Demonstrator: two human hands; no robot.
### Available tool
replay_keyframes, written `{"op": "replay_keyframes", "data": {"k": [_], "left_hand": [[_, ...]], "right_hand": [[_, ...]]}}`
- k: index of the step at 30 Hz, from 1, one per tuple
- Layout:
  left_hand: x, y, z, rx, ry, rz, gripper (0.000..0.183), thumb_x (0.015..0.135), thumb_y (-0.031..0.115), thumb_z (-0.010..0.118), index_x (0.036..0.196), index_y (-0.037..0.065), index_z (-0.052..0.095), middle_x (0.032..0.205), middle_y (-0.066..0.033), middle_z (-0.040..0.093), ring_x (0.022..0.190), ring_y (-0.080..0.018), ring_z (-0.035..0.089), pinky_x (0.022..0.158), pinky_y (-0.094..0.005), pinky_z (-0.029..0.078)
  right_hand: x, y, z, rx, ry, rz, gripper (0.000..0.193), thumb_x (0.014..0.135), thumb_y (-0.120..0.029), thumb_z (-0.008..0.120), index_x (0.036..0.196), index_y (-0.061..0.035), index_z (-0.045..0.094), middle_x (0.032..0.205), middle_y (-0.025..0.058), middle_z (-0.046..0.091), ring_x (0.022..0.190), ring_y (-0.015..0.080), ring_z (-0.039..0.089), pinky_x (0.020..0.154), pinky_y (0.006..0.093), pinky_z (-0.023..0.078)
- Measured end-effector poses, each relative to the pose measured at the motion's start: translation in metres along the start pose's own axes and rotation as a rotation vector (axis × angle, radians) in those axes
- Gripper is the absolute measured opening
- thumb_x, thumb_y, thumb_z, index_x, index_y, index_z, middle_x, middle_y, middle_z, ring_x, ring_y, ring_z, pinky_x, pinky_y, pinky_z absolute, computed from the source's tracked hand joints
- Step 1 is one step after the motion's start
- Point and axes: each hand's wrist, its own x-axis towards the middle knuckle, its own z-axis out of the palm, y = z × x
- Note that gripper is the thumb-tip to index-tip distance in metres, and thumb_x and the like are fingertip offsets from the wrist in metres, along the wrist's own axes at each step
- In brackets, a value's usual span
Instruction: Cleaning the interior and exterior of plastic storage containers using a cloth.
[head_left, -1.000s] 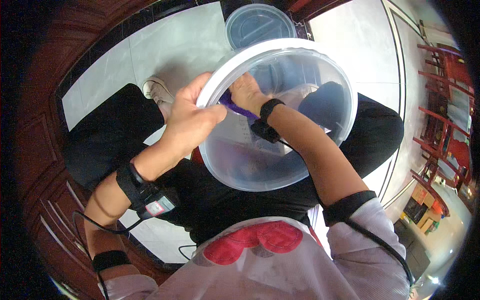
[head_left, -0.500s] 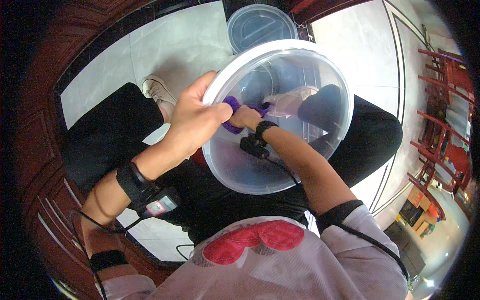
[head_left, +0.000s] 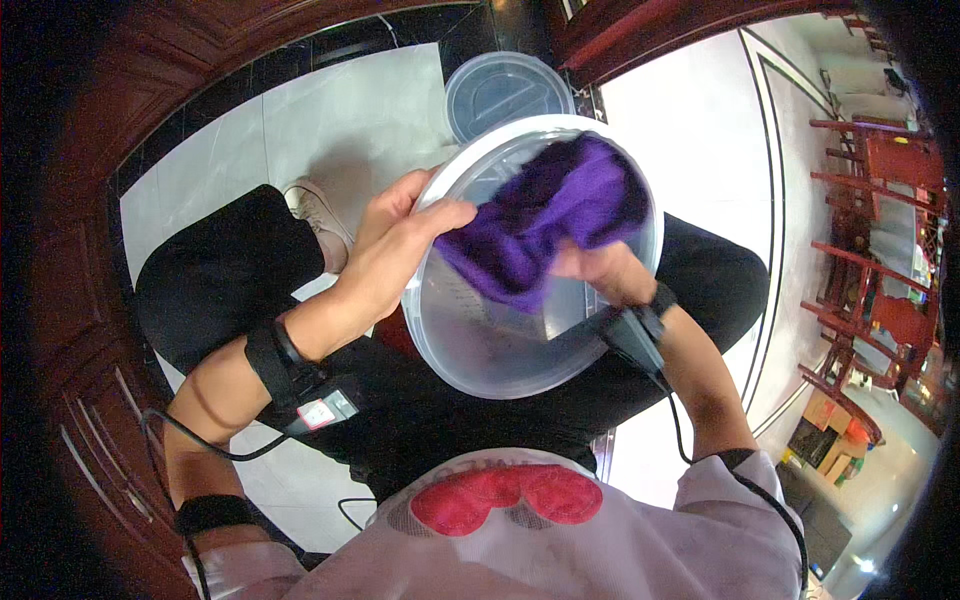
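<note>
A clear plastic tub (head_left: 480, 365) with a whitish rim is tilted open toward me above my lap. My left hand (head_left: 400, 222) grips its rim on the left side, thumb over the edge. In front of the tub's mouth, my right hand (head_left: 600, 268) holds a purple cloth (head_left: 560, 205), bunched and slightly blurred by motion. The cloth covers much of the opening, and its left end comes close to my left thumb. My right fingertips are partly hidden by the cloth.
A round translucent lid (head_left: 508, 98) lies on the pale tiled floor (head_left: 340, 105) beyond the tub. My shoe (head_left: 318, 215) is left of it. Dark wooden panelling (head_left: 75, 300) stands on the left; red-brown chairs (head_left: 870, 270) are at far right. Cables run along both arms.
My right hand has come up out of the tub toward the right, bringing the purple cloth, which has spread wider. The tub has shifted slightly down and left, still in my left hand.
</note>
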Motion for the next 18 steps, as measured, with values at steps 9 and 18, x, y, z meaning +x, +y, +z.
{"op": "replay_keyframes", "data": {"k": [9, 18], "left_hand": [[0.004, -0.019, -0.003, 0.011, 0.003, -0.053, 0.024, 0.074, 0.007, 0.057, 0.096, -0.001, 0.054, 0.084, -0.0074, 0.059, 0.075, -0.0126, 0.055, 0.069, -0.0251, 0.045], [0.004, -0.02, 0.002, 0.123, 0.018, -0.036, 0.051, 0.068, -0.003, 0.056, 0.118, -0.004, 0.046, 0.103, -0.0055, 0.056, 0.087, -0.0087, 0.053, 0.076, -0.0226, 0.043]], "right_hand": [[-0.078, -0.044, -0.047, 0.27, 0.404, -0.53, 0.043, 0.08, -0.03, 0.059, 0.114, -0.007, 0.048, 0.11, 0.0108, 0.054, 0.1, 0.0251, 0.052, 0.088, 0.0399, 0.044], [-0.109, -0.153, -0.064, -0.467, 0.986, -0.484, 0.013, 0.074, -0.01, 0.06, 0.083, -0.0008, 0.056, 0.08, 0.0092, 0.061, 0.063, 0.016, 0.06, 0.055, 0.0198, 0.049]]}}
